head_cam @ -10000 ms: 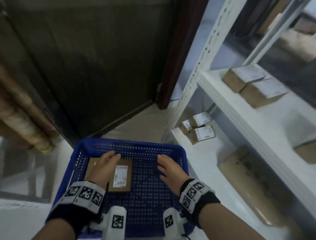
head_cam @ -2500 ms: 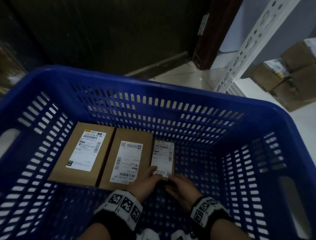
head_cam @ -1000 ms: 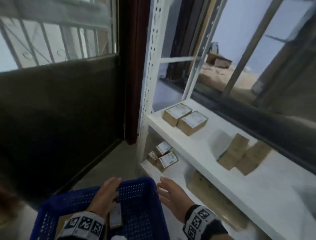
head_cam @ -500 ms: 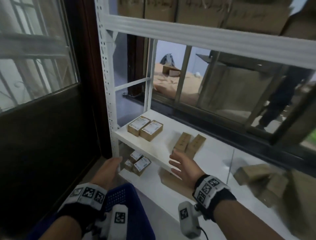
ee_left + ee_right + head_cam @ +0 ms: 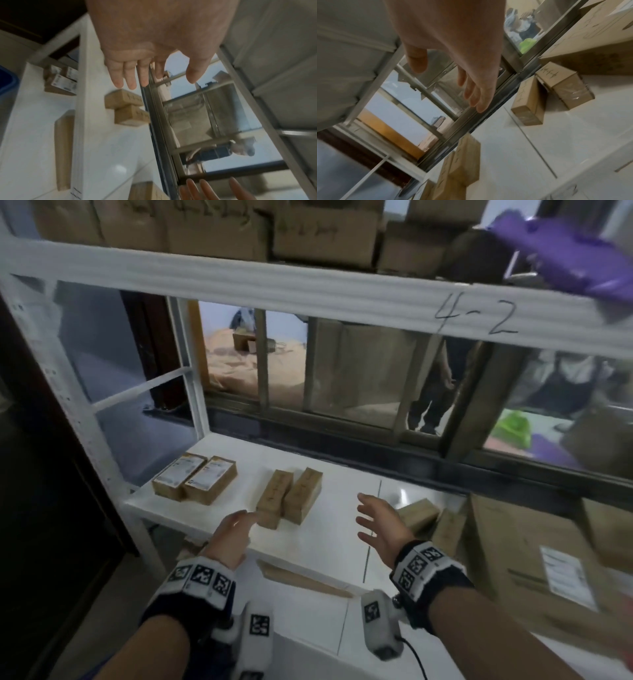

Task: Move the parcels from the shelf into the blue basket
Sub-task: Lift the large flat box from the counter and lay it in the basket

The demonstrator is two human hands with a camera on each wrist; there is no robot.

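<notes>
Two plain brown parcels (image 5: pixel 289 498) lay side by side mid-shelf, long and narrow, faint handwriting on top; two labelled parcels (image 5: pixel 195 479) sat near left end of white shelf (image 5: pixel 325 529). More brown parcels (image 5: pixel 419 513) lay just right of right hand. Left hand (image 5: pixel 233 530) hovered empty, fingers straight, tips just short of plain pair. Right hand (image 5: pixel 378 523) hovered apart, fingers spread, empty. Compared with half a second earlier, both hands were higher and over shelf; blue basket was out of head view, only its corner (image 5: pixel 7 81) showing in left wrist view.
</notes>
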